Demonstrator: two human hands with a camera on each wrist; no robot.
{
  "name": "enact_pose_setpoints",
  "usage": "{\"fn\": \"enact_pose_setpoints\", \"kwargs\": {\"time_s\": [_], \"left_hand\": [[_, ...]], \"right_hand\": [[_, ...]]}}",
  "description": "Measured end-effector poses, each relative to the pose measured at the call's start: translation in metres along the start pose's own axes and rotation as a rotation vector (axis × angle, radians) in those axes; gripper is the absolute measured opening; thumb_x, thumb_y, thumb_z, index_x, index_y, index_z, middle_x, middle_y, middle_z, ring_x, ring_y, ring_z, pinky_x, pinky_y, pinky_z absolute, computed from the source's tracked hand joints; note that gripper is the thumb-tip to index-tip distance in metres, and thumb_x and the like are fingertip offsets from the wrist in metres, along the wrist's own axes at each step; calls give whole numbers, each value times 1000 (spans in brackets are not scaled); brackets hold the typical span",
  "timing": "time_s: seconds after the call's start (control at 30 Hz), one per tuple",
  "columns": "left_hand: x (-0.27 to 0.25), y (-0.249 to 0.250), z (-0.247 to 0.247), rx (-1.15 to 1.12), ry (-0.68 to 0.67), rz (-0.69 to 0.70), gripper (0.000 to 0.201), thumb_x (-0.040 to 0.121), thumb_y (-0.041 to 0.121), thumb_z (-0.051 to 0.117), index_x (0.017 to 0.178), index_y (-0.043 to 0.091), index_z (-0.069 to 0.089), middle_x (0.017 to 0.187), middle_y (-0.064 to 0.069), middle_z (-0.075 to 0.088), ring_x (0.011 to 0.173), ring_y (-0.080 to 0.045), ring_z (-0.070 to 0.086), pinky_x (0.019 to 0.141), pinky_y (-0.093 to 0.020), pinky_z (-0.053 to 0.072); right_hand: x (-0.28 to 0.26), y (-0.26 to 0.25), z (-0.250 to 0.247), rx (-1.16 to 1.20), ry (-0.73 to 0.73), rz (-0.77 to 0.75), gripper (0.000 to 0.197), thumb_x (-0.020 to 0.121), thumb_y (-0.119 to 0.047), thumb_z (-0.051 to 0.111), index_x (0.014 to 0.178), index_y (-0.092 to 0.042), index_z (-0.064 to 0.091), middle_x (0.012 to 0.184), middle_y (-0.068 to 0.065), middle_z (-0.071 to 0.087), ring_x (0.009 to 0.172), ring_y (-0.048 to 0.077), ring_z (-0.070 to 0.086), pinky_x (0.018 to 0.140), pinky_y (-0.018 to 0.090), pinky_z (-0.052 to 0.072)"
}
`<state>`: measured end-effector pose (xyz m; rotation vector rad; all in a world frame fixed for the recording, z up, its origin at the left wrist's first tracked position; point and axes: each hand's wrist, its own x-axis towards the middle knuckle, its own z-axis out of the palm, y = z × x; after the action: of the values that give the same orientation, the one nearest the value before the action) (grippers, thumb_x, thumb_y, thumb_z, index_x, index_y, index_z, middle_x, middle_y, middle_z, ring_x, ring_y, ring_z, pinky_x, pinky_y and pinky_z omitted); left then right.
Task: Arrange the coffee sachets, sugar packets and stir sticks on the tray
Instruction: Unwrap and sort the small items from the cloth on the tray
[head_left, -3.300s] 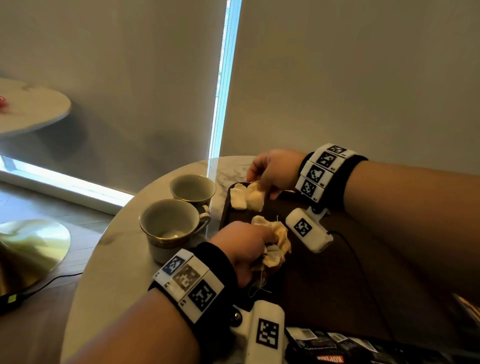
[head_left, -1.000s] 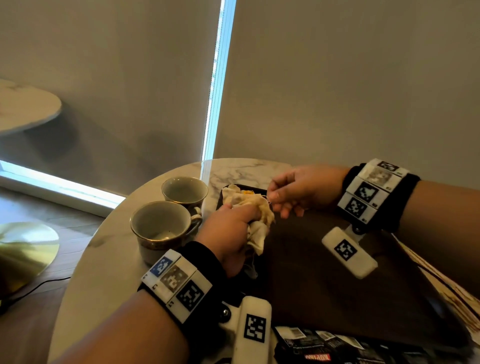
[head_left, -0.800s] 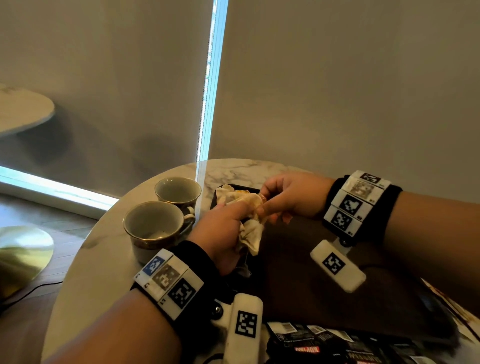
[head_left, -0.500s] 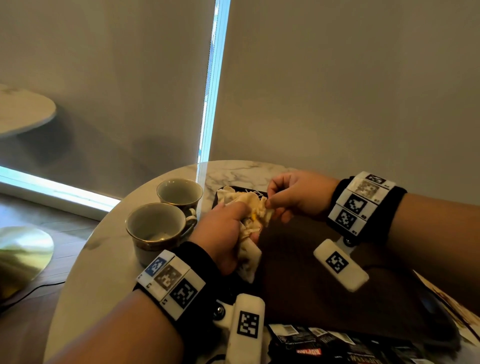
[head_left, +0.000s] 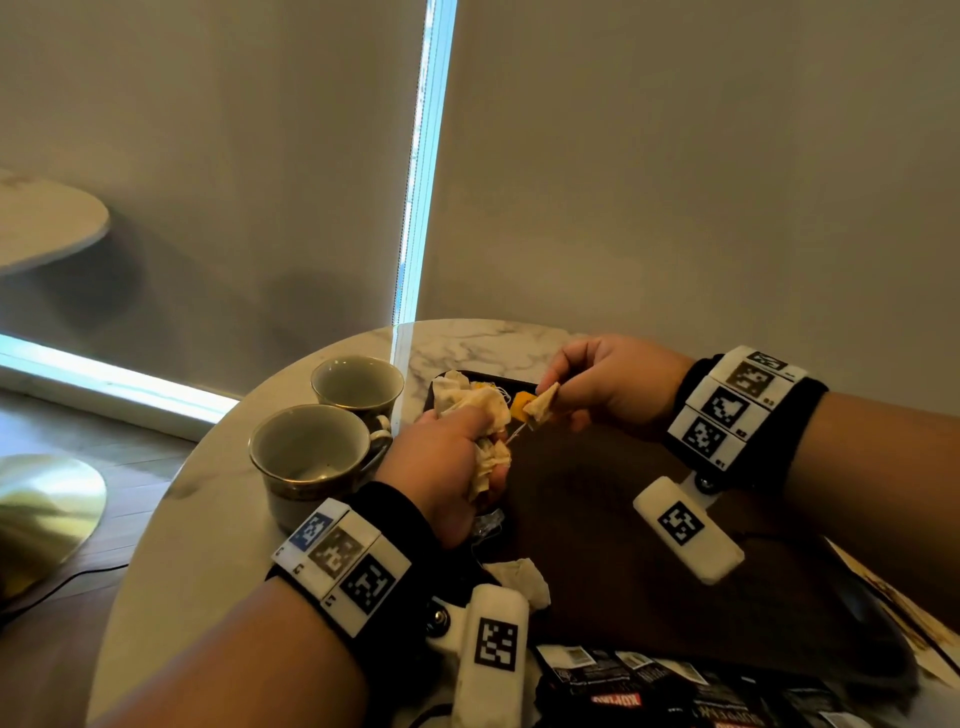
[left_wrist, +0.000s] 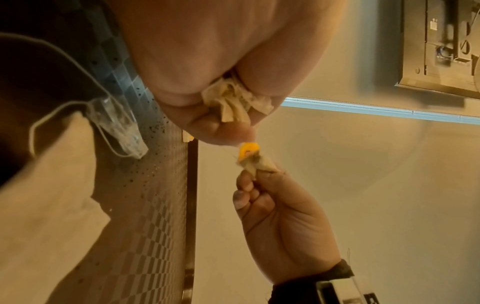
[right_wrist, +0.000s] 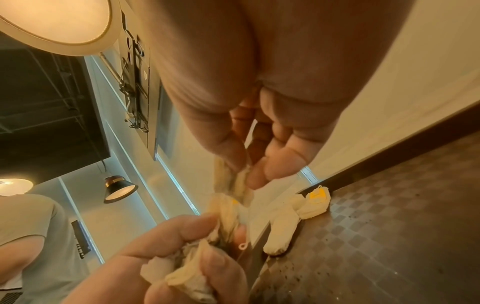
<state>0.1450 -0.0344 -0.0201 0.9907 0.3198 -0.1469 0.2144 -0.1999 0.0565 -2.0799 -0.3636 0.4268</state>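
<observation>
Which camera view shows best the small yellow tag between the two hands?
The left wrist view: the yellow tag sits unobstructed against the plain wall, above the sachet pinched by the right hand. The head view shows it small, beside the left hand. The right wrist view shows only a sliver.

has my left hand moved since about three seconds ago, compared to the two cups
Yes. The left hand, gripping the bunch of cream sachets, has moved away from you along the tray, from beside the near cup toward the far cup.
</observation>
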Motion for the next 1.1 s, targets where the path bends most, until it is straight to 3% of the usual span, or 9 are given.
{"fn": "enact_pose_setpoints", "kwargs": {"time_s": [0.17,0.3,0.43,0.53,0.63,0.7,0.8,0.97,1.1], "left_hand": [[-2,-1,-2,8,-51,-6,33,97,25,67,126,13,60,96,-10,66,52,-12,58,42,-22,45],[-4,1,-2,-5,-80,8,33,94,23,71,124,15,59,99,-13,68,56,-12,60,42,-20,45],[-4,1,-1,1,-60,37,26,95,11,65,119,16,56,95,-13,67,55,-12,60,42,-19,44],[-3,0,0,7,-46,63,27,95,5,62,118,17,56,95,-13,65,58,-13,60,42,-19,43],[0,-1,-1,3,-13,80,31,92,2,63,116,21,57,108,-15,65,73,-19,61,44,-20,44],[1,-1,-2,-3,-11,89,37,90,0,64,119,23,57,113,-16,64,79,-23,63,44,-20,45],[1,-2,-2,-20,-8,84,38,90,1,63,120,24,56,117,-19,64,83,-26,65,43,-21,45],[5,-1,-4,-80,11,70,35,93,8,66,125,17,55,115,-18,66,69,-19,61,39,-20,43],[7,-3,-4,-55,13,55,33,94,14,66,126,15,57,107,-13,69,69,-18,63,40,-21,43]], "right_hand": [[-2,4,6,79,35,-61,23,76,13,71,73,-10,68,82,19,71,66,24,66,54,28,52],[-2,5,16,54,9,-81,20,47,-17,83,65,-18,74,100,34,68,80,38,62,74,44,49],[-4,5,16,45,-62,-82,17,62,-2,78,76,-11,77,99,26,72,94,43,69,91,49,56],[-6,5,15,200,-122,-62,19,84,11,56,80,2,72,85,20,73,69,20,72,65,26,60],[-6,6,19,324,-79,-61,22,94,-2,53,78,3,67,71,13,69,55,14,66,56,26,57],[-3,6,20,256,-35,-38,7,88,0,67,85,-5,62,69,8,67,56,15,64,53,26,55],[0,10,19,179,-63,50,26,81,11,70,94,-9,60,76,11,66,58,19,63,48,26,53],[1,10,18,69,65,-25,20,79,2,75,80,-17,69,84,13,69,67,26,61,54,30,46],[2,9,15,116,72,-75,17,85,0,71,83,-17,67,81,9,68,59,20,59,44,23,46]]}}
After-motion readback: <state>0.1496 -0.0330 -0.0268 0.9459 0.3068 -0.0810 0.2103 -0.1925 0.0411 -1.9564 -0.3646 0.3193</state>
